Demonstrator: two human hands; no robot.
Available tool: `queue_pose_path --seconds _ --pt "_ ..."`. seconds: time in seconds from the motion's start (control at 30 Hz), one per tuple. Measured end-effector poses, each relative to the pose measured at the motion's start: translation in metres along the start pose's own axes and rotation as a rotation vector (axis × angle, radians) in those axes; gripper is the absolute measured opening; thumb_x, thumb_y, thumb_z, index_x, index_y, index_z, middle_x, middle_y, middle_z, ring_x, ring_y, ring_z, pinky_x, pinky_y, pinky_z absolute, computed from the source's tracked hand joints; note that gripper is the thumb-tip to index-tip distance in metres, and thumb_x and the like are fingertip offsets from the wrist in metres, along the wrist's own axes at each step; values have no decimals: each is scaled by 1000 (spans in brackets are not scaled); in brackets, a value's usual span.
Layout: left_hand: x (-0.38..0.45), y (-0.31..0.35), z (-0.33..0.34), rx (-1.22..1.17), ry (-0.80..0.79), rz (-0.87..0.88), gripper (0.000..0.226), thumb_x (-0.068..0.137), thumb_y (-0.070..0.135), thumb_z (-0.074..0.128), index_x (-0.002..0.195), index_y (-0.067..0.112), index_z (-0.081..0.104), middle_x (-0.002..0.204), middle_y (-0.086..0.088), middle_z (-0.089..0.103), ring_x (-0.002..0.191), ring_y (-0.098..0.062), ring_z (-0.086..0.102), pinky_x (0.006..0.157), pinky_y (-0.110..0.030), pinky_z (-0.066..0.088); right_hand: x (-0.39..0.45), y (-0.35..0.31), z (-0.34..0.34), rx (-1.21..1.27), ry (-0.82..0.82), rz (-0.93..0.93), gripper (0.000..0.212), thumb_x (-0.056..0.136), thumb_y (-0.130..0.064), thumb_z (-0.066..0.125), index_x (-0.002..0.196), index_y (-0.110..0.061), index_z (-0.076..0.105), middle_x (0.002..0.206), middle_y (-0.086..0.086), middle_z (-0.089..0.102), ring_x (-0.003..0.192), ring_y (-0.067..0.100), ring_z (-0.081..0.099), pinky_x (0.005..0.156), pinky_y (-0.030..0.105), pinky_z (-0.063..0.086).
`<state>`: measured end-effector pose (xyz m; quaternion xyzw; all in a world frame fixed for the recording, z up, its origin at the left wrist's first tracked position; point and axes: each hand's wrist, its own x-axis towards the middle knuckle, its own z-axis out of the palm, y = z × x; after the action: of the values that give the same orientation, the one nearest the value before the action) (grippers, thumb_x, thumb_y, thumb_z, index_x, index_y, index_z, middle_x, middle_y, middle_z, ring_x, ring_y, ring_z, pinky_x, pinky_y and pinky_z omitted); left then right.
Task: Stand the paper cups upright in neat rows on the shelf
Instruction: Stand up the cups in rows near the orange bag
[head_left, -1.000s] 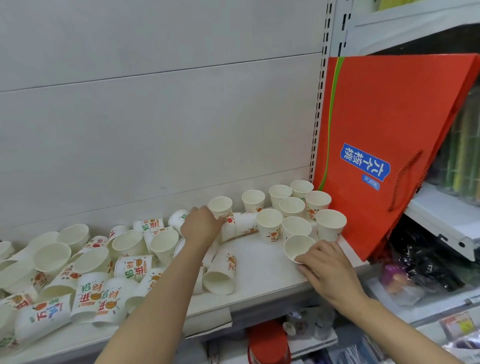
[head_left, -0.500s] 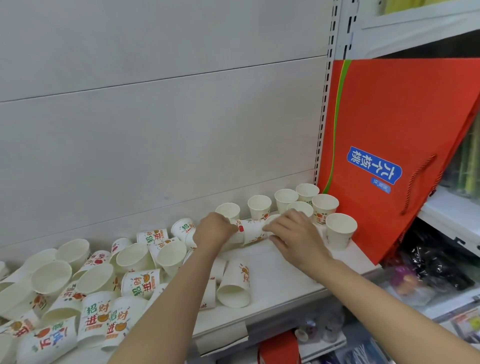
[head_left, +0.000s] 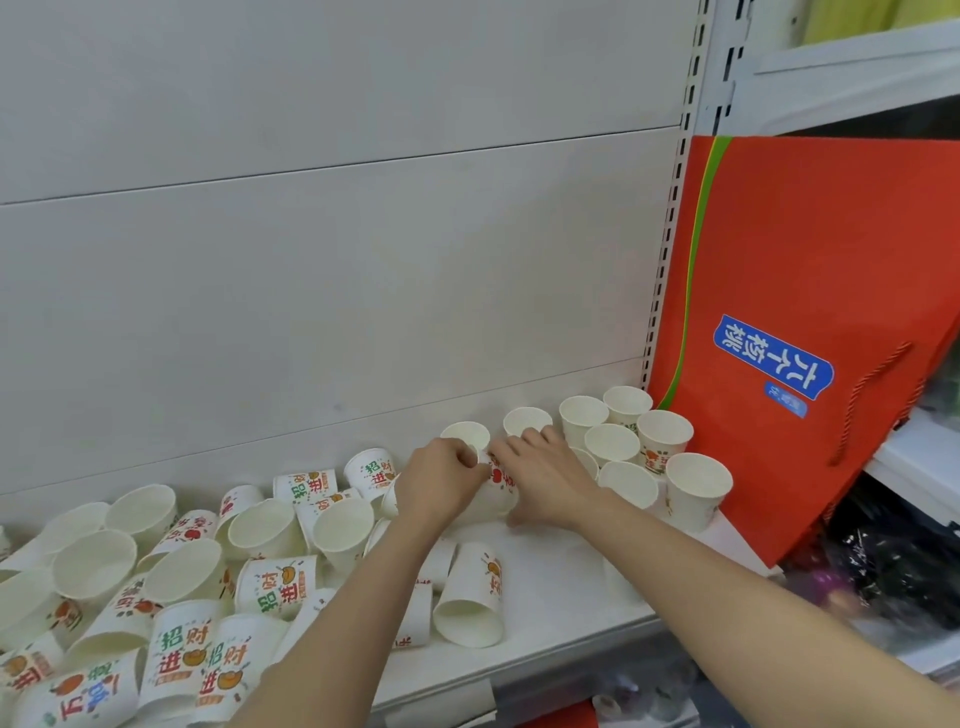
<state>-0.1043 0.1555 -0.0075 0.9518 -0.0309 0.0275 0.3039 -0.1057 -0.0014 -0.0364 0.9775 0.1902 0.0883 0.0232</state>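
Gripping one printed paper cup (head_left: 500, 486) lying sideways between them, the left hand (head_left: 441, 480) and right hand (head_left: 545, 478) are both curling fingers around it at shelf (head_left: 561, 587) centre. Upright cups (head_left: 696, 486) are standing at 2 o'clock; toppled cups (head_left: 179, 660) reading "招财进" are lying at 8 o'clock. The red bag (head_left: 810, 312) is showing "六个核桃".

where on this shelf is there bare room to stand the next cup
Bare shelf shows at the front, between the tipped cup and the upright cups beside the orange bag. Left of the hands, the fallen cups crowd the shelf from the back panel to the front edge.
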Motion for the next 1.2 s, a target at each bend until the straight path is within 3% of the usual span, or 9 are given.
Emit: queue_pose_path --seconds 0.13,0.3,0.4,0.5,0.67,1.0,1.2 --pt "1 1 -5 -9 18 0 15 79 33 66 67 26 60 69 9 64 77 -15 62 60 -25 45 2 3 7 41 62 13 61 63 -48 70 112 -22 46 104 -3 56 96 23 47 84 35 30" --pt "-6 -7 -25 -13 176 3 11 80 34 63 72 27 61 63 12 63 69 -9 61 56 -24 42 -3 11 2 230 84 129 67 70 -53 63 126 -21 45 117 -1 56 108 22 48 98 33 29" --pt "-10 -11 -30 8 237 48 12 82 35 62 74 27 62 68 15 65 69 -5 60 56 -23 41 -9 13 0 300 60 201 60 74 -50 61 122 -17 47 114 1 56 108 25 49 96 33 33" --pt "-12 -16 -26 67 164 143 12 82 39 64 76 28 65 72 19 66 72 -5 61 57 -23 42 -9 10 -2 303 33 248 56 75 -49 60 118 -15 48 113 3 54 107 28 48 92 34 37" --pt "-16 -21 -11 258 91 271 14 88 40 58 88 32 69 85 16 70 82 -8 63 68 -32 53 -10 10 0 149 26 277 53 74 -52 56 110 -13 54 110 7 54 105 28 47 93 36 30" --pt "-25 -28 -12 275 283 380 9 87 36 62 83 30 67 82 16 67 76 -8 59 56 -26 45 -17 5 -6 371 120 361 59 78 -51 63 119 -10 53 121 8 51 109 28 49 96 34 34" --pt "-22 -29 1 390 116 378 13 87 41 57 88 32 66 87 14 66 88 -10 60 65 -30 50 -17 8 -6 381 21 432 53 82 -48 58 114 -6 53 123 12 50 106 33 53 88 38 42"
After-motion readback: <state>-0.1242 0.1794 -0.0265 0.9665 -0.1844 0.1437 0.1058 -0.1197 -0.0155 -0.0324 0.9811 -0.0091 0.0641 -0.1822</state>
